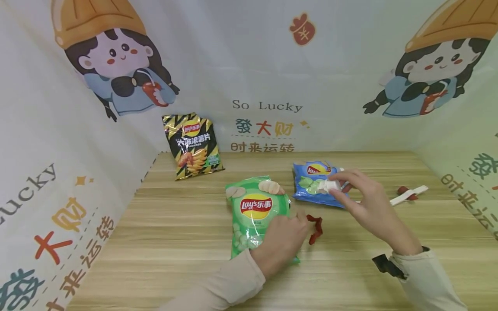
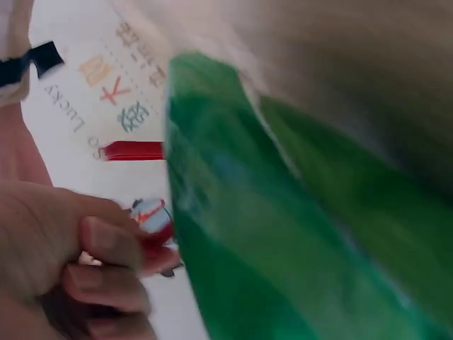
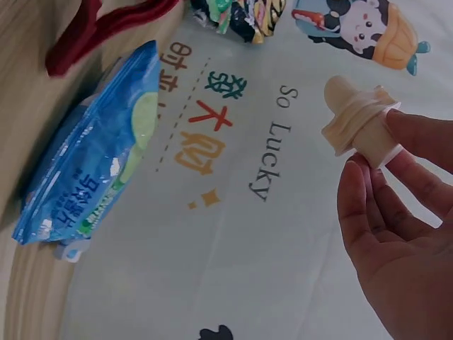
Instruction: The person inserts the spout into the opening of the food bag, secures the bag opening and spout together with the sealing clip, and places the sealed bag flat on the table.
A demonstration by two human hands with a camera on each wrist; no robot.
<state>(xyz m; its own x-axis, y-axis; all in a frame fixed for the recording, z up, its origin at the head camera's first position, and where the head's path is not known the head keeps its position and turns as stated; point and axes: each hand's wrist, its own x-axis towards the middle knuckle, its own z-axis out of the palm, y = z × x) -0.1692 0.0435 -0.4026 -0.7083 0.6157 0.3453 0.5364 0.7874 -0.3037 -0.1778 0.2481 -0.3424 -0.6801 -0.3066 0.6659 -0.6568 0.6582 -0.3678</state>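
Note:
My right hand (image 1: 367,201) pinches a small cream-white piece (image 3: 364,124) between thumb and fingers. It has a rounded tip and a wavy, flared collar; its exact kind is unclear. In the head view it hangs in front of the blue Lay's chip bag (image 1: 311,183). My left hand (image 1: 285,235), fingers curled, lies over the lower right of the green Lay's chip bag (image 1: 256,207). At its fingertips is a dark red V-shaped strip (image 1: 317,229), like an opened bag clip. The left wrist view shows red (image 2: 157,241) at the pinching fingers, partly behind the green bag.
A black-and-yellow Lay's bag (image 1: 194,147) leans against the back cloth at left. A white strip crossed with a dark red piece (image 1: 412,194) lies on the table to the right. Printed cloth (image 1: 268,77) walls the table's back and sides.

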